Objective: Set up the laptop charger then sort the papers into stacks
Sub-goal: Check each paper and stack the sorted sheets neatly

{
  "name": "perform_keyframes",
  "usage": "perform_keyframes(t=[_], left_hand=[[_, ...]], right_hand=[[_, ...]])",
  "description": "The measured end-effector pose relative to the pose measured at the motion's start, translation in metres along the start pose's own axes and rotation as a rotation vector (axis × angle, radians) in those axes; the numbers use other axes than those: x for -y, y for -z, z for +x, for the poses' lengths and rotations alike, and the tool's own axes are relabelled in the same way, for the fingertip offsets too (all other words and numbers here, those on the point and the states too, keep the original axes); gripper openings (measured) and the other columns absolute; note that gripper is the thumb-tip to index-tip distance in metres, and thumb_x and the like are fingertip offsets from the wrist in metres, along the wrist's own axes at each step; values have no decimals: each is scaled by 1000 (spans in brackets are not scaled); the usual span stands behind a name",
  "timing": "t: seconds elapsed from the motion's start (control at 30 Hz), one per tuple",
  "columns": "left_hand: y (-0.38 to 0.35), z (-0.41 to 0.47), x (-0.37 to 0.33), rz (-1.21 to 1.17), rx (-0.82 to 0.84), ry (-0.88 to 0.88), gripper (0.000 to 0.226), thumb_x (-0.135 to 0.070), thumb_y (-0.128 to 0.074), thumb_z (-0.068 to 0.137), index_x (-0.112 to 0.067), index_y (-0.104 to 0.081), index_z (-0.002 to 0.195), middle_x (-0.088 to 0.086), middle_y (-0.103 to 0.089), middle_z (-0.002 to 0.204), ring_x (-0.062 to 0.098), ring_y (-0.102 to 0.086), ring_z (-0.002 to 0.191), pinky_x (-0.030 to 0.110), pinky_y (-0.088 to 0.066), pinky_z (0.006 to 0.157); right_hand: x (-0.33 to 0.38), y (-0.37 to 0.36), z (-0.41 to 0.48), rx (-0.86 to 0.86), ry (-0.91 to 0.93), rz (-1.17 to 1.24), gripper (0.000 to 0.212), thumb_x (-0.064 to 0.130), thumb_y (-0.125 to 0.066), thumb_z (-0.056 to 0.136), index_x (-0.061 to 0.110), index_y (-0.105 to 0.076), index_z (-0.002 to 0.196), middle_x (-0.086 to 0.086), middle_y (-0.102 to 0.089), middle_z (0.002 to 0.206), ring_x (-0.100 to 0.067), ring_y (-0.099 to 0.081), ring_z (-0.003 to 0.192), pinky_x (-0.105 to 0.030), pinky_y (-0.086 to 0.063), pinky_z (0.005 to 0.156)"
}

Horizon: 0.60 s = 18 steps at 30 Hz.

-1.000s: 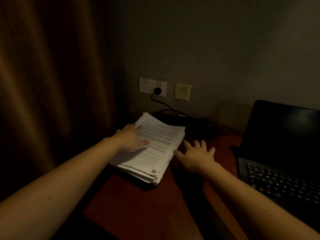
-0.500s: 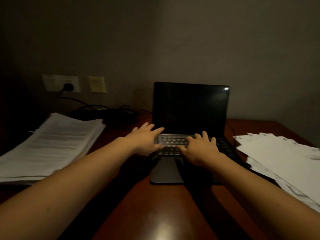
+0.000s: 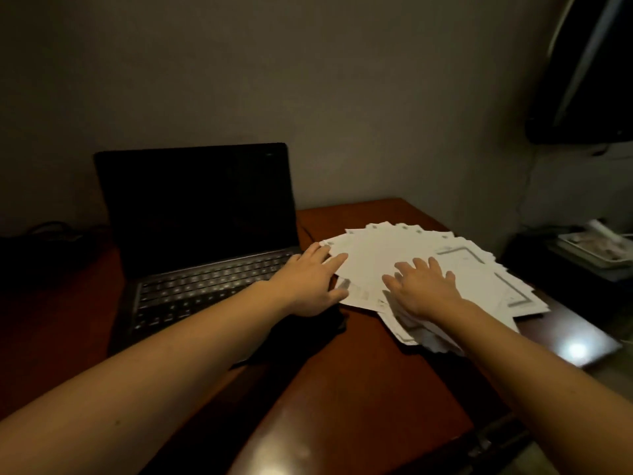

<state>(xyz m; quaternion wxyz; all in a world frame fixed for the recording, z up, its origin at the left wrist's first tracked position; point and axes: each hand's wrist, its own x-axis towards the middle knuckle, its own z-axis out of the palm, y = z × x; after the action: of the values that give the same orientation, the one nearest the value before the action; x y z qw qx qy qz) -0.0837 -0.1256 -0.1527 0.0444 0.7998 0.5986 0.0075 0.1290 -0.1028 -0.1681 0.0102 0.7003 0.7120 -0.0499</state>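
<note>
A: Where to look for the papers [image 3: 394, 255]?

B: Fanned out loose on the right of the bench [image 3: 342, 389], just beside the laptop [image 3: 198, 214]. Pinned under the right hand [image 3: 424, 289], laid flat, fingers spread wide, gripping nothing. Touched at the left edge by the left hand [image 3: 308, 286], fingers straight as well, heel near the keyboard corner.

A: Anything to worry about?

B: Plenty. Could sweep the near sheets off the bottom of the fan with one careless pull: slick paper on polished wood. Might also push the far sheets toward the right bench edge, close by. Risks knocking the laptop with the left wrist while squaring up.

A: And around?

B: Dark cables [image 3: 51, 231] far left behind the laptop, too dim to say whether plugged into it. A tray [image 3: 596, 248] on a low stand to the right, well apart. Something black [image 3: 582, 80] on the wall above. Only the laptop crowding the left side, leaving little room there for a second stack.
</note>
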Motion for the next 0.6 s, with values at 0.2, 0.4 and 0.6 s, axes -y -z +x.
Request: perform_keyframes(t=[0.2, 0.4, 0.6], left_hand=[[-6, 39, -36, -38, 104, -72, 74, -59, -40, 100, -27, -11, 160, 9, -7, 167, 30, -5, 154, 46, -14, 123], [-16, 78, -47, -297, 99, 100, 61, -48, -51, 99, -17, -37, 149, 11, -43, 151, 29, -46, 131, 42, -42, 107], [-20, 109, -52, -392, -77, 293, 61, -43, -51, 97, -21, -34, 152, 6, -35, 156, 33, -47, 131, 49, -39, 110]], right_hand=[[-47, -35, 7, -6, -84, 73, 66, 66, -13, 100, 37, -7, 159, -2, 1, 170, -34, 2, 155, -63, 3, 120], [-60, -39, 19, -33, -107, 90, 68, 68, -15, 99, 38, -7, 159, -1, 2, 170, -33, 4, 156, -62, 4, 120], [-81, -42, 29, -54, -29, 77, 68, 69, -14, 98, 39, -8, 159, 1, 1, 170, -31, 2, 156, -61, 5, 120]])
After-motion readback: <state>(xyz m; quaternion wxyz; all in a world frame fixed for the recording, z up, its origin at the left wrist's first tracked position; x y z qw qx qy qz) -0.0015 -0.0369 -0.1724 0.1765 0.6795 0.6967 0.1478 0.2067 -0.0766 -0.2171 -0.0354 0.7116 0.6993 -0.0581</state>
